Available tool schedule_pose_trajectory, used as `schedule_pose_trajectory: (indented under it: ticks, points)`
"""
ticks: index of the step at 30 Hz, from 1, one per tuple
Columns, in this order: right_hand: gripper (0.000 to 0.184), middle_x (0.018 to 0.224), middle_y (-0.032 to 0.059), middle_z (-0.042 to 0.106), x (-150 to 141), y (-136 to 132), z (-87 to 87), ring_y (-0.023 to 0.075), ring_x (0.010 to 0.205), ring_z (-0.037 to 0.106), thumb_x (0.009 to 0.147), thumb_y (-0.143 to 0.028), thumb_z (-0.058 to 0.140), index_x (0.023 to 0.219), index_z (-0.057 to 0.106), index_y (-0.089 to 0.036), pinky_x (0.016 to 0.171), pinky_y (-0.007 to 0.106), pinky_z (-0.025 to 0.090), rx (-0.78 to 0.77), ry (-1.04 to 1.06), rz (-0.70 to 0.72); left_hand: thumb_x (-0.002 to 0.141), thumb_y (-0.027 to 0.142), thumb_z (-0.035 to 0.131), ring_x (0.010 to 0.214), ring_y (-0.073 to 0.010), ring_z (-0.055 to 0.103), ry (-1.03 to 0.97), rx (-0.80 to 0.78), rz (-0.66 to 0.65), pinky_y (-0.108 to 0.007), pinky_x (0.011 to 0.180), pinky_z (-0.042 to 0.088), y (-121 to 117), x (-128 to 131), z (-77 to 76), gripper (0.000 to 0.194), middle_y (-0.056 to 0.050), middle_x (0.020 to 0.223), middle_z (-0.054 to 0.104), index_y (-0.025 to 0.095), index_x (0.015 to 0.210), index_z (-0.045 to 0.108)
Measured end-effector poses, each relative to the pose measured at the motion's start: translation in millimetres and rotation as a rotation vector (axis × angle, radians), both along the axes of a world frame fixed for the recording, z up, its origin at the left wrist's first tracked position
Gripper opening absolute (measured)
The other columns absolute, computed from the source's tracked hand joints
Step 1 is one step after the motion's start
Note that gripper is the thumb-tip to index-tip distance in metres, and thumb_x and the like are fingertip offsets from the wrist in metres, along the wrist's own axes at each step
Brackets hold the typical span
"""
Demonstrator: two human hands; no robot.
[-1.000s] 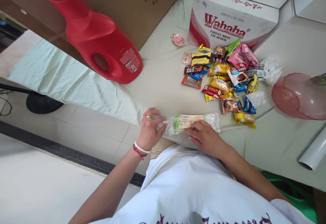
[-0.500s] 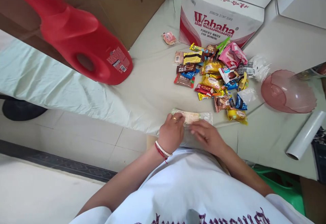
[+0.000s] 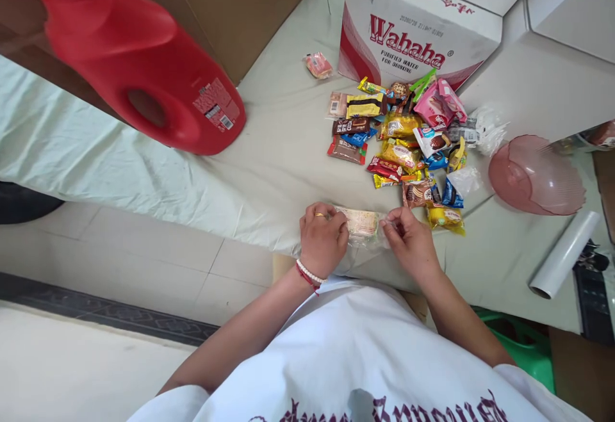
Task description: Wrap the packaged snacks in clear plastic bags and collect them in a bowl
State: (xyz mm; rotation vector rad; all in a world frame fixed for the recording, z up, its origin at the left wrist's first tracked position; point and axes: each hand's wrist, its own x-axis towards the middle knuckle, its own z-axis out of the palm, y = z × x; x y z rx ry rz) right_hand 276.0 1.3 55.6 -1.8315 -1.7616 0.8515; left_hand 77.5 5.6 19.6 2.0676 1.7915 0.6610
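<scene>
A light-coloured wrapped snack (image 3: 362,222), loosely covered in clear plastic, lies near the front edge of the table. My left hand (image 3: 324,236) has its fingers curled onto the left end, hiding the green end band. At the other end, my right hand (image 3: 412,236) pinches the clear plastic between thumb and fingers. Just beyond is a heap of small packaged snacks, including a yellow packet (image 3: 446,217), a brown biscuit packet (image 3: 418,193) and a pink packet (image 3: 435,103).
A red jug-shaped bottle (image 3: 144,70) stands at the left before a brown carton (image 3: 240,18). Behind the heap is a Wahaha water box (image 3: 418,31). To the right are a pinkish clear bowl (image 3: 533,175) and a white roll (image 3: 564,255). One pink packet (image 3: 318,65) lies apart.
My left hand has moved right, from the loose plastic at the left onto the snack. My right hand has shifted from the snack's front edge to its right end and now pinches plastic.
</scene>
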Motion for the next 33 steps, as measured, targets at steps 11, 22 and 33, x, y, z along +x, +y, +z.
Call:
schedule_pose_trajectory:
  ticks: [11,22,33]
  points:
    - [0.019,0.098,0.0076,0.070,-48.9,7.1,-19.7,0.0214,0.089,0.067,0.100,-0.018,0.046,0.103,0.064,-0.021,0.077,0.030,0.050,0.126,-0.147,0.290,0.075,0.038,0.077,0.126,-0.0405,0.045,-0.059,-0.228,0.092,-0.055,0.101,0.045,23.9,-20.7,-3.0,0.042,-0.017,0.128,0.057,0.018,0.110,0.064]
    - [0.014,0.093,0.0009,0.071,-32.5,-7.2,-26.8,0.0182,0.084,0.065,0.096,-0.030,0.052,0.106,0.060,-0.025,0.080,0.031,0.052,0.038,0.521,0.028,0.083,0.008,0.055,0.108,-0.0257,0.059,-0.121,0.440,-0.131,-0.038,0.083,0.045,-6.1,17.8,2.1,0.016,-0.011,0.111,0.062,0.022,0.091,0.057]
    - [0.061,0.107,0.0035,0.074,-34.8,2.0,-47.9,0.0215,0.091,0.069,0.084,-0.050,0.074,0.136,0.051,-0.027,0.078,0.034,0.055,-0.232,1.035,-0.236,0.086,0.027,0.062,0.127,-0.0273,0.053,-0.924,0.104,-0.051,-0.047,0.105,0.049,-9.0,15.8,-9.6,0.027,-0.011,0.122,0.052,0.024,0.108,0.047]
